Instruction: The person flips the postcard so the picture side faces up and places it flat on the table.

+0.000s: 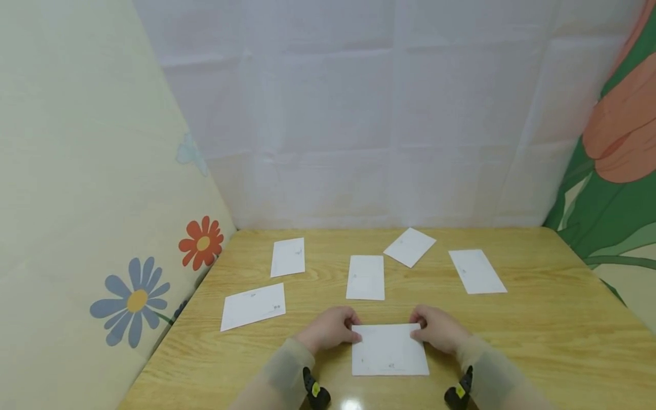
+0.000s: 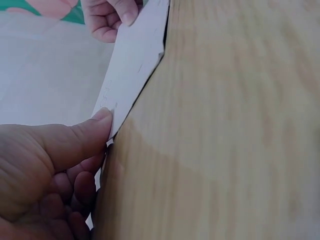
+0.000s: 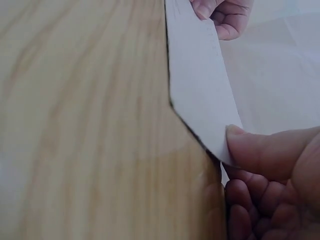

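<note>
A white paper card [image 1: 389,356] with small printed marks lies at the front middle of the wooden table, its long side across. My left hand [image 1: 332,329] pinches its far left corner, and my right hand [image 1: 439,330] pinches the far right one. In the left wrist view, the left thumb [image 2: 92,135] presses on the card's face while the other fingers curl beneath. The right wrist view has the right thumb [image 3: 260,150] on top in the same way. Close to the wood, the card [image 3: 200,75] shows a bent corner outline.
Several similar white cards lie apart on the table [image 1: 318,353]: one card [image 1: 253,307] left, another [image 1: 288,257] behind it, one [image 1: 366,277] beyond the hands, a slanted one [image 1: 410,247] farther back, and one [image 1: 478,271] right. A white cloth [image 1: 359,114] hangs behind.
</note>
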`<state>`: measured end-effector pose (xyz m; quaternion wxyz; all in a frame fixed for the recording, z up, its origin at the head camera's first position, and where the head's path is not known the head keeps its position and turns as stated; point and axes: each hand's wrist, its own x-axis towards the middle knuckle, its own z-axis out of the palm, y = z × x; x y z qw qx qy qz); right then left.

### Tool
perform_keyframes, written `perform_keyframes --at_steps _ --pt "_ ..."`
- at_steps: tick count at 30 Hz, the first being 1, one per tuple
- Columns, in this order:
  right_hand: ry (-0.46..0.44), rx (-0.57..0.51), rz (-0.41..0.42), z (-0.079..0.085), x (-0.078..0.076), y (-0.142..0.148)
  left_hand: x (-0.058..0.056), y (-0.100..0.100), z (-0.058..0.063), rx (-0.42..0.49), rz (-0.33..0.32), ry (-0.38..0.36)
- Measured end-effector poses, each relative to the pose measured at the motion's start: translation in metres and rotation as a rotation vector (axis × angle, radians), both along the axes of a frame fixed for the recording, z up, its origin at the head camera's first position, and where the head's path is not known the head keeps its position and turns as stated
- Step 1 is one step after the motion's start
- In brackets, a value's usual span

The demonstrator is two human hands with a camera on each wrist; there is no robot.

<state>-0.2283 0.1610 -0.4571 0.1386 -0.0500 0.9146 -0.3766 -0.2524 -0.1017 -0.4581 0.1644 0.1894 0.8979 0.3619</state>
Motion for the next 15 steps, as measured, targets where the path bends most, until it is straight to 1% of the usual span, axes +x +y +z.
perform_keyframes --at_steps 8,15 --pt "0.012 -0.050 -0.034 -0.0006 0.0019 -0.0002 -0.0001 -0.0004 -0.0006 0.003 0.013 0.002" --pt "-0.005 -0.102 -0.085 -0.0001 0.0048 -0.0005 -0.0004 -0.0008 -0.0017 0.055 0.042 -0.044"
